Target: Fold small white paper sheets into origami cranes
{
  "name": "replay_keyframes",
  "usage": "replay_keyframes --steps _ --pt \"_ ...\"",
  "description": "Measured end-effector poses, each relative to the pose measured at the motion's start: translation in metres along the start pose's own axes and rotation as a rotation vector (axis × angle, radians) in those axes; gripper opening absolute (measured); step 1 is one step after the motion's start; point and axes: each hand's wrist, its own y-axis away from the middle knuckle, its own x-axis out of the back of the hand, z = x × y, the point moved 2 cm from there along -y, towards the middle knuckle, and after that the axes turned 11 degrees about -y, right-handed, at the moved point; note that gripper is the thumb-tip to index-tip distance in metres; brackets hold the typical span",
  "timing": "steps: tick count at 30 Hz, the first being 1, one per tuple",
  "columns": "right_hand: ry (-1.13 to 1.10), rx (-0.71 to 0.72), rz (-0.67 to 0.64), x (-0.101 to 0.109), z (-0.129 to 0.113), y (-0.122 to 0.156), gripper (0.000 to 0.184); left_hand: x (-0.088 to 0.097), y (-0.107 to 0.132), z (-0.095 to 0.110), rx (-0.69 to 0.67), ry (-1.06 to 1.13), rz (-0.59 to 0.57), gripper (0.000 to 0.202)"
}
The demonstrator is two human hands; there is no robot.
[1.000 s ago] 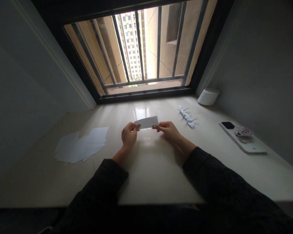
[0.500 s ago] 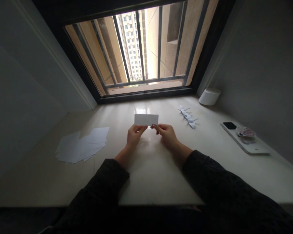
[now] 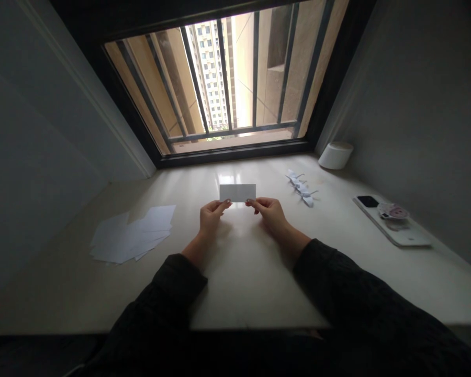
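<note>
Left hand (image 3: 212, 217): bare, raised off the counter, wrist bent with the fingers angled up and inward; grip closed in a pinch on the lower left corner of a white rectangular paper strip (image 3: 237, 192). Right hand (image 3: 272, 214): bare, also raised, fingers angled up and inward toward the strip; grip closed in a pinch on its lower right corner. Paper strip: spanning the small gap between both hands, long edges level, above the middle of a cream glossy counter (image 3: 243, 272). Forearms: converging from the lower corners of the view, in dark knit sleeves (image 3: 337, 272).

Well left of the hands: loose overlapping pile of white paper rectangles (image 3: 131, 234). Right of the hands, farther forward: row of small white folded paper cranes (image 3: 300, 187). Near the right wall: white cylindrical container (image 3: 336, 155), tipped on its side or upright, hard to tell. Right end of the counter: phone in a white case (image 3: 390, 222), round pink-and-white sticker on top.
</note>
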Motion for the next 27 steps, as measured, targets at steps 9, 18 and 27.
replay_keyframes --steps 9,18,27 --pt "0.003 0.001 0.027 0.005 0.0 -0.004 0.034 0.0 -0.001 -0.001 -0.011 0.046 -0.044 0.036" --pt "0.058 0.063 0.013 0.004 0.003 -0.003 0.038 0.0 -0.004 -0.003 -0.054 0.049 -0.049 0.039" --pt "0.222 0.159 0.035 0.006 -0.002 -0.002 0.037 0.013 -0.004 0.009 -0.268 -0.085 0.176 0.046"
